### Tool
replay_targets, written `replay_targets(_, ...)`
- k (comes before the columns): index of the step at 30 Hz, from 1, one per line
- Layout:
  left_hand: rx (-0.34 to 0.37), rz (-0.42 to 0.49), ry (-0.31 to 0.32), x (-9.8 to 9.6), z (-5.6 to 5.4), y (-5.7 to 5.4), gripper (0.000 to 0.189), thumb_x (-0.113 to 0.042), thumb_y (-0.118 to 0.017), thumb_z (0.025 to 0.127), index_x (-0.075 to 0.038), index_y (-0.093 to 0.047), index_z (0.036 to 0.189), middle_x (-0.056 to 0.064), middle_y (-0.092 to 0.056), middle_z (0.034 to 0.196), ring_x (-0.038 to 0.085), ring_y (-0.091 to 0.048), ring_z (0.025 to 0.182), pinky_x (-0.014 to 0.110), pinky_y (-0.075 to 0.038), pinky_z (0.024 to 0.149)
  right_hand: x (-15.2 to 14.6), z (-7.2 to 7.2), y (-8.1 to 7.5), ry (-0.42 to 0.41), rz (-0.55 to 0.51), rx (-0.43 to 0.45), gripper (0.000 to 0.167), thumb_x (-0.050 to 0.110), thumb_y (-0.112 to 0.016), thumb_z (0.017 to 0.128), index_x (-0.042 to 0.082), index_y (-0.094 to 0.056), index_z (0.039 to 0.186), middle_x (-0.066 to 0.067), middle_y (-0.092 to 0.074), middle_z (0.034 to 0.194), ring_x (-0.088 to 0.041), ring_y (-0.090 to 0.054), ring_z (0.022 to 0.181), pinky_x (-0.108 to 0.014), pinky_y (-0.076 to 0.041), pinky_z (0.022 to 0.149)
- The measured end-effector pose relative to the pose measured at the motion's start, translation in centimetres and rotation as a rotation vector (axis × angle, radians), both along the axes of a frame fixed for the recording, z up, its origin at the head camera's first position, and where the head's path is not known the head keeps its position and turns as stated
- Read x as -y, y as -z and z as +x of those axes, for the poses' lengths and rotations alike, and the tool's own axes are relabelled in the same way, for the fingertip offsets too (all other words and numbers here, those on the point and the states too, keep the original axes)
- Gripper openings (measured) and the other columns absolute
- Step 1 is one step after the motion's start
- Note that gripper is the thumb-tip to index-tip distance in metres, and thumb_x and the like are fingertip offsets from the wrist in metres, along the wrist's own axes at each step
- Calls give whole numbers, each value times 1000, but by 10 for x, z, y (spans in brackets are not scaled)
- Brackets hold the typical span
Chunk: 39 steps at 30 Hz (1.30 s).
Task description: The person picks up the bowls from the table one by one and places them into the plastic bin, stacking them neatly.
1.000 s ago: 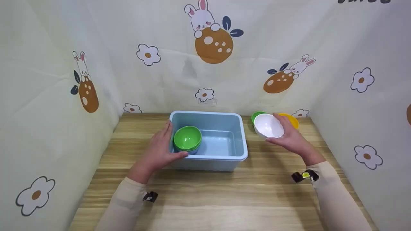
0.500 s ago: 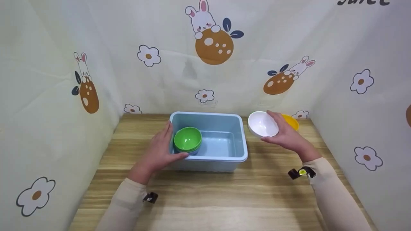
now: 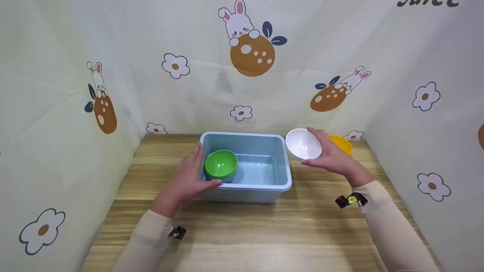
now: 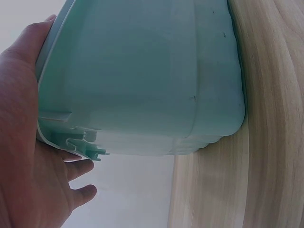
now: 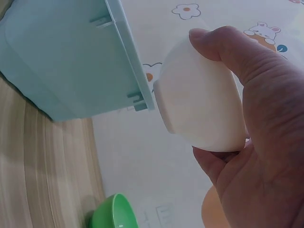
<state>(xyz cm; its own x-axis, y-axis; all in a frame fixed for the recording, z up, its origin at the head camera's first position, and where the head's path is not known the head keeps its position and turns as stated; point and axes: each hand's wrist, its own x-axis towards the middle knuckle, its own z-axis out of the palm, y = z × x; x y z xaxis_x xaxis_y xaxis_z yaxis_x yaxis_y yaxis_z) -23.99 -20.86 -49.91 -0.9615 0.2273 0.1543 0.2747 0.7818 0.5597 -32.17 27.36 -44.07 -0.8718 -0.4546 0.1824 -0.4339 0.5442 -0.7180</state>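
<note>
My left hand (image 3: 185, 173) rests at the front left corner of a light blue plastic bin (image 3: 285, 166). Its thumb lies along the front rim and its fingers, fairly straight, lie against the left side. Inside the bin, at the left, stands a stack of bowls with a green bowl (image 3: 221, 163) on top. My right hand (image 3: 331, 156) pinches a white bowl (image 3: 302, 144) by its edge, thumb on one side and fingers on the other. This bowl is tilted, close beside the bin's right rim, as the right wrist view (image 5: 199, 99) also shows.
A yellow bowl (image 3: 341, 143) sits at the back right, partly behind my right hand. The right wrist view has another green bowl (image 5: 114, 213) on the wooden table (image 3: 242, 234); the white bowl hides it in the head view. Printed cloth walls (image 3: 189, 98) enclose the table.
My right hand has moved left and slightly back with the white bowl, bringing it to the bin's right rim and covering the green bowl behind. The left hand and bin stay put.
</note>
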Motion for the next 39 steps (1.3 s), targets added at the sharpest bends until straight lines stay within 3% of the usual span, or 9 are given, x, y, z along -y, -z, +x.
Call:
replay_targets(14, 11, -2, -10, 0, -1, 1, 149, -95, -72, 76, -7, -9, 178, 14, -9, 185, 46, -21, 166, 65, -22, 132, 24, -5, -15, -20, 77, 43, 121, 48, -101, 77, 23, -32, 174, -7, -41, 168, -39, -52, 141, -63, -53, 113)
replay_targets(23, -34, 1, 9, 0, 0, 1, 144, -90, -73, 81, -3, -10, 177, 18, -11, 184, 50, -23, 164, 66, -21, 132, 38, -13, -18, -76, 83, 9, 117, 40, -100, 80, 17, -33, 173, -7, -46, 161, -36, -54, 139, -62, -54, 113)
replay_targets(32, -15, -7, -4, 0, 0, 1, 148, -96, -69, 77, -6, -8, 178, 14, -6, 185, 47, -20, 166, 65, -20, 133, 58, -20, -24, -118, 85, 34, 113, 31, -100, 81, 21, -34, 173, -7, -45, 163, -35, -53, 141, -60, -50, 118)
replay_targets(39, 1, -14, -8, 0, 1, 0, 149, -98, -68, 76, -7, -8, 178, 13, -5, 185, 45, -18, 167, 64, -20, 133, 69, -25, -24, -143, 92, 35, 114, 41, -99, 81, 22, -34, 173, -6, -46, 163, -34, -54, 141, -58, -51, 117)
